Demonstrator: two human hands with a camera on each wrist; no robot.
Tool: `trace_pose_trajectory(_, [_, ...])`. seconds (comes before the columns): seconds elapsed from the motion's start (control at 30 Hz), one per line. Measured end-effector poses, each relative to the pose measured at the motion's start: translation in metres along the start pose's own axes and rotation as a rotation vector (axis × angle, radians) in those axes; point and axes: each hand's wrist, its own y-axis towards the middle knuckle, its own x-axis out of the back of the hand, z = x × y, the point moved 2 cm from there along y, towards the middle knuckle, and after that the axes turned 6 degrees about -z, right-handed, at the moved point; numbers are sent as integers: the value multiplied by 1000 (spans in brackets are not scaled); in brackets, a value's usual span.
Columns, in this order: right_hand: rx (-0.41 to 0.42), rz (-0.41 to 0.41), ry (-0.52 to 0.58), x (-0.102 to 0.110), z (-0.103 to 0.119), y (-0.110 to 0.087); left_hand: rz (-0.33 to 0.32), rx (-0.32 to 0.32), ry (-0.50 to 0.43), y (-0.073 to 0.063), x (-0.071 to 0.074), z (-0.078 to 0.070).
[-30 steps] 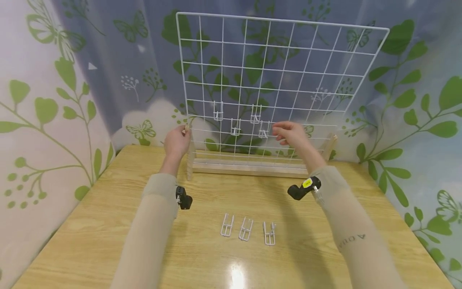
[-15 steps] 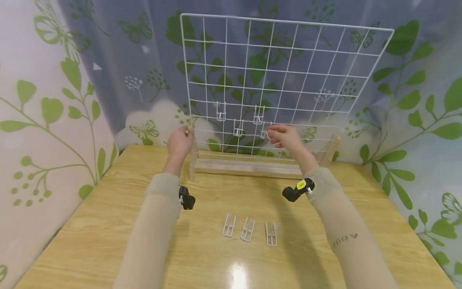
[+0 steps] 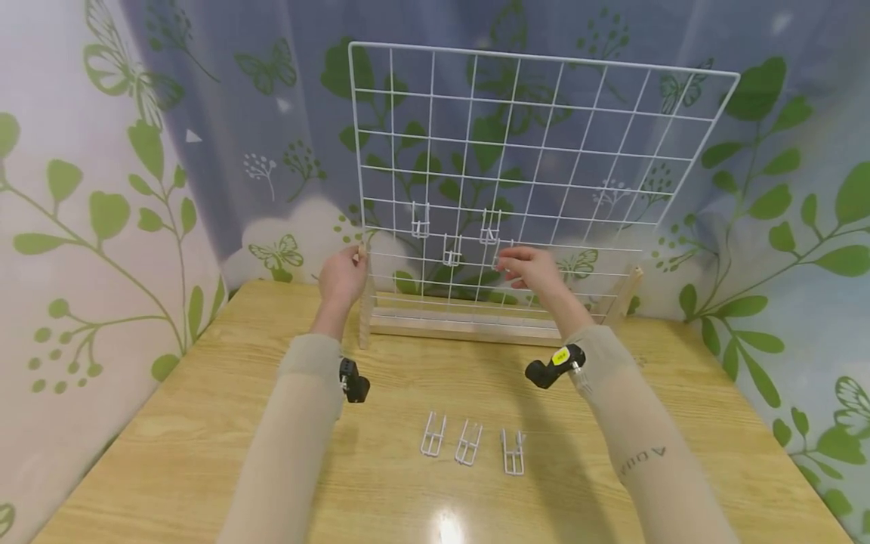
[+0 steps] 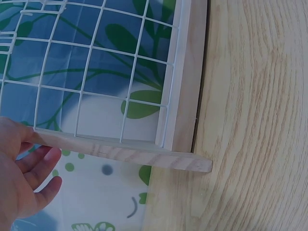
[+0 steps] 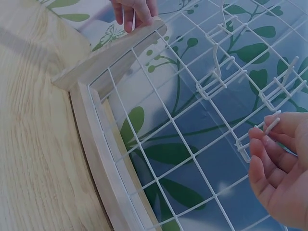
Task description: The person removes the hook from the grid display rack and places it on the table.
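A white wire grid panel [image 3: 544,59] stands upright in a wooden stand. My left hand [image 3: 342,281] holds the top of the stand's left post [image 4: 120,153], thumb on one side of the wood and fingers loosely curled below. My right hand [image 3: 533,270] pinches the prong of a white wire hook [image 5: 243,149] that hangs on the grid. Near it hang three more hooks: an upper left hook [image 3: 421,233], an upper right hook [image 3: 489,239] and a lower hook [image 3: 451,262]. My right fingers partly hide the pinched hook in the head view.
Three loose wire hooks lie in a row on the wooden table [image 3: 204,423]: a left hook [image 3: 430,454], a middle hook [image 3: 465,462] and a right hook [image 3: 514,474]. The stand's base bar [image 3: 462,329] runs along the table's back. A leaf-patterned curtain [image 3: 285,151] hangs behind.
My right hand has moved left along the grid, from beside the lower right hook to pinching it. My left hand stays at the post. The head view has shifted slightly.
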Motion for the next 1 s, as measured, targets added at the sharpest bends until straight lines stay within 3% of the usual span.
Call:
trace_pose_trajectory(0.6, [27, -9, 102, 13, 10, -4, -4, -13, -10, 3, 3, -6])
trace_pose_trajectory(1.0, [-6, 73, 28, 17, -11, -37, 27, 15, -4, -1, 2, -2])
